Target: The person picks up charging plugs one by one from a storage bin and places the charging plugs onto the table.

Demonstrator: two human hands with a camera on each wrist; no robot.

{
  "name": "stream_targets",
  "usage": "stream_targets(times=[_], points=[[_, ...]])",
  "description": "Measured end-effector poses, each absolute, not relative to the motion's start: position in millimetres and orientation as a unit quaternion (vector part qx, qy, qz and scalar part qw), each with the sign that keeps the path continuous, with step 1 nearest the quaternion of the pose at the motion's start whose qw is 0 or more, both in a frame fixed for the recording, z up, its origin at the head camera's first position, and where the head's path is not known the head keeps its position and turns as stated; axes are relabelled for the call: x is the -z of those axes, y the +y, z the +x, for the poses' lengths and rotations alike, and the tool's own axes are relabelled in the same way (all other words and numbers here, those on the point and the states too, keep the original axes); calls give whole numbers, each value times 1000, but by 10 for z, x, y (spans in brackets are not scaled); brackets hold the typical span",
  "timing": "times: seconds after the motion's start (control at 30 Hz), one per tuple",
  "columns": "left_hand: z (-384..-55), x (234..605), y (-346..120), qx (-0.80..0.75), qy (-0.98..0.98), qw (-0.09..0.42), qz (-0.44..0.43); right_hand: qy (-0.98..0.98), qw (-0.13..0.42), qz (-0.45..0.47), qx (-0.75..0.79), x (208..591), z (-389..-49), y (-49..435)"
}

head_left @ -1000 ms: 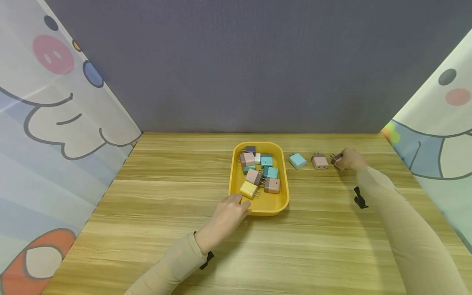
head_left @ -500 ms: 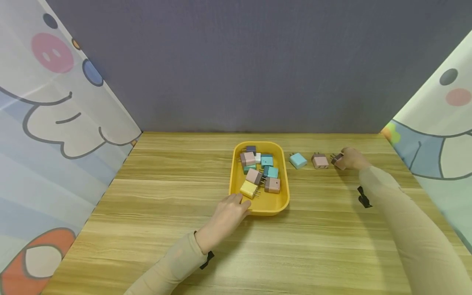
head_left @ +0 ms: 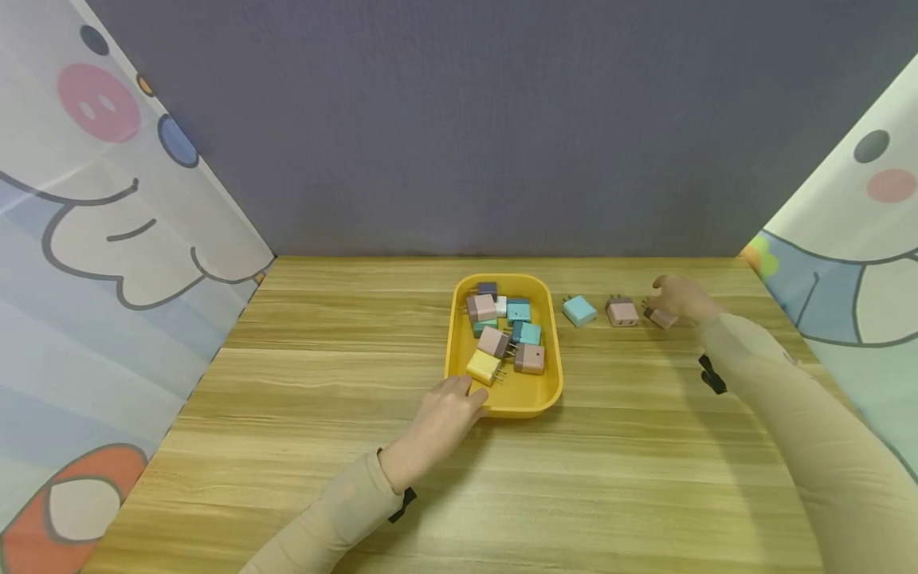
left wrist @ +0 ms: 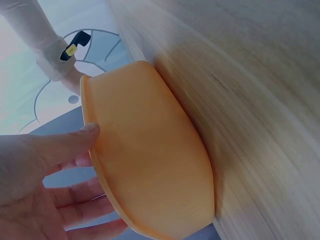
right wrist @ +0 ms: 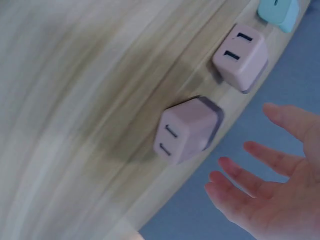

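My left hand (head_left: 439, 424) holds the near left corner of a yellow plastic bin (head_left: 527, 404). In the left wrist view the thumb lies at the rim's outer side and the fingers reach behind it. Above a pink and brown charger plug (head_left: 661, 318) on the table, my right hand (head_left: 683, 298) hovers with fingers spread. The right wrist view has this charger plug (right wrist: 186, 131) standing apart from the fingertips, its two USB ports showing. To its left sit another pink and brown charger plug (head_left: 621, 312) and a light blue one (head_left: 579, 311), in a row.
Inside the bin lie several more charger plugs, among them a yellow one (head_left: 484, 367), a dark blue one (head_left: 488, 290) and a pink and brown one (head_left: 529, 359). A grey wall (head_left: 502, 135) stands behind the wooden table (head_left: 323, 343); printed curtains flank both sides.
My right hand has let go of the rightmost charger plug and lifted slightly, its fingers opening. The charger plug stays on the table. My left hand keeps its place on the bin.
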State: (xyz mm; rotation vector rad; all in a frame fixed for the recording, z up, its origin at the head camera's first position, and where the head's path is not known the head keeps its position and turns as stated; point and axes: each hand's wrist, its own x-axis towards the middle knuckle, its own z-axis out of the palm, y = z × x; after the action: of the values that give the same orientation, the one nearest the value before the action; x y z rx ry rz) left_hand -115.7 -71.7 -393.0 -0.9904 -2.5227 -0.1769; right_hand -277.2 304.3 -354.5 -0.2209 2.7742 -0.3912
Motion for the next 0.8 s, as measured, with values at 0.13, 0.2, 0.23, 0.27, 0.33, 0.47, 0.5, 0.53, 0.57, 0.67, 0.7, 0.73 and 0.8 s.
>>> stream_targets(times=[0.13,0.2,0.23,0.27,0.33,0.47,0.5,0.53,0.57,0.67,0.7,0.73,0.8], points=[[-1157,3927,-716,58,-907,215,-356,975,158,-89,125,3505,-2772,2971],[-1155,3927,-716,57,-908,216,-355,976,154,-96,119,3487,-2769,2929],[-1154,3929,-717,56,-908,216,-355,976,151,-102,116,3476,-2765,2908],[-1154,3930,-717,56,-908,215,-355,976,150,-106,114,3464,-2761,2884],[-1152,3931,-718,57,-908,214,-355,977,147,-111,110,3441,-2754,2838],[-1148,3923,-719,57,-909,212,-355,978,142,-118,99,3401,-2740,2739],[-1148,3923,-720,57,-909,213,-355,978,139,-120,94,3393,-2736,2715],[-1148,3924,-720,57,-908,213,-355,979,137,-123,91,3382,-2730,2691],[-1146,3921,-719,57,-908,214,-355,979,134,-126,88,3371,-2726,2668],[-1145,3922,-720,58,-907,217,-355,979,132,-133,82,3336,-2710,2607],[-1145,3922,-720,58,-907,218,-355,978,133,-134,86,3325,-2708,2592],[-1145,3923,-720,58,-907,218,-355,977,134,-136,90,3311,-2706,2576],[-1145,3924,-720,58,-907,218,-355,976,139,-140,95,3288,-2702,2546]])
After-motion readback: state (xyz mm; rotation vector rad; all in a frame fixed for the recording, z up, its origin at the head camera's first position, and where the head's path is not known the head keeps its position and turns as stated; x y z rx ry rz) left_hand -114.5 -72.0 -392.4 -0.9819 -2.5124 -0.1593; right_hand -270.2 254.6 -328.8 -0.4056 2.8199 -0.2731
